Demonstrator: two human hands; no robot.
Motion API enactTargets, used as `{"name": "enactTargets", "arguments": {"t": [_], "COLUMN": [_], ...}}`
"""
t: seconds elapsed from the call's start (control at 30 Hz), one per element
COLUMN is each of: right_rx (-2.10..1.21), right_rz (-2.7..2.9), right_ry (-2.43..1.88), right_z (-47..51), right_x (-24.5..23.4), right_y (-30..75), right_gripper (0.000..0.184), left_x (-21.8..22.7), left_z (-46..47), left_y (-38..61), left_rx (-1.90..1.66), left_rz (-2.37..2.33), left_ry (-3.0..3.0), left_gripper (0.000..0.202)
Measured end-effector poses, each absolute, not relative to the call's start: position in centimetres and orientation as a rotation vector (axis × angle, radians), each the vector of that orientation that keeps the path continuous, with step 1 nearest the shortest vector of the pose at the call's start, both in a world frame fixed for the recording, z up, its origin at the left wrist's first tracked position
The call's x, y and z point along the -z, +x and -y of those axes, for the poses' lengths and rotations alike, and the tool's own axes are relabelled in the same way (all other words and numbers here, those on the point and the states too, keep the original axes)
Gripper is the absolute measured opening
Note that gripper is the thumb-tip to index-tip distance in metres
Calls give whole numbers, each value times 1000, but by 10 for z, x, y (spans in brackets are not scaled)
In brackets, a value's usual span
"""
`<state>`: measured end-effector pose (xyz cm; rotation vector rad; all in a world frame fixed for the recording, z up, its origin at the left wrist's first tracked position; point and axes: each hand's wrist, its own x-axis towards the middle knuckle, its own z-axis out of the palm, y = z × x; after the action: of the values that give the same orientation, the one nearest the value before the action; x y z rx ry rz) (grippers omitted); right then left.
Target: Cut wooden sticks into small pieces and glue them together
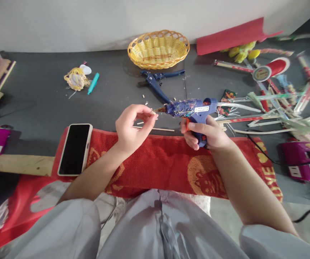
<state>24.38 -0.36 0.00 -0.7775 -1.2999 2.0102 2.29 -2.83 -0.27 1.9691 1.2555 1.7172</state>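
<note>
From the head view, looking down over our lap, we see both hands raised just above a red towel (157,162) that lies along the near edge of the dark tabletop (36,100).

Our left hand (133,127) pinches a tiny wooden piece (153,113) between thumb and forefinger, with the other fingers loosely curled behind. The piece sticks out to the right of the fingertips.

Our right hand (204,136) is wrapped tight around the handle of a blue glue gun (189,108), with one finger lying on the orange trigger. The gun lies level and its nozzle points left, straight at the wooden piece. The tip is just beside the piece, but we cannot tell whether the two touch. The hands are near each other, with the gun's barrel spanning the gap between them.

A thin stick (155,128) lies on the tabletop at the towel's far edge, just under the left hand's fingers. A phone (75,148) rests face up on the towel's left end, near the left wrist.

Farther back we see blue pliers (155,81) and, behind them, a yellow woven basket (158,48) against the wall. A teal pen (93,83) and a yellow bundle (76,79) lie to the left. Coloured sticks and a red ribbon roll (270,70) crowd the right side, and a purple box (300,162) sits on the right, nearer to us than the sticks.
</note>
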Motion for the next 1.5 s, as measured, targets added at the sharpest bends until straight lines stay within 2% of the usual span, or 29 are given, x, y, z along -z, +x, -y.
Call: {"name": "enactTargets", "arguments": {"t": [0.2, 0.33, 0.43, 0.57, 0.63, 0.87, 1.23, 1.43, 1.5], "right_rx": [-1933, -1736, -1426, -725, -507, -51, 106, 75, 74], "right_rz": [1311, 1404, 1476, 1693, 1852, 2430, 2642, 2689, 2704], "right_ry": [-783, -926, -1141, -1546, -1701, -1700, -1732, -1712, -1657], "right_z": [4, 2, -3, -9, -9, -9, -15, -17, -19], "right_x": [-4, -13, -23, -34, -37, -24, 6, -4, -13], "right_y": [248, 252, 260, 278, 286, 293, 305, 303, 291], "right_gripper": [25, 26, 25, 30, 34, 31, 36, 40, 37], "left_x": [3, 4, 4, 4, 4, 5, 10, 10, 9], "left_z": [25, 21, 19, 18, 17, 17, 11, 10, 9], "left_y": [21, 19, 18, 18, 19, 19, 13, 13, 12], "left_rx": [-1694, -1680, -1652, -1614, -1603, -1552, -1527, -1446, -1432], "left_rz": [-1285, -1336, -1364, -1407, -1412, -1424, -1437, -1503, -1547], "left_ry": [1945, 1910, 1906, 1904, 1899, 1907, 1958, 1947, 1932], "left_gripper": [11, 9, 9, 11, 11, 9, 7, 7, 7]}}
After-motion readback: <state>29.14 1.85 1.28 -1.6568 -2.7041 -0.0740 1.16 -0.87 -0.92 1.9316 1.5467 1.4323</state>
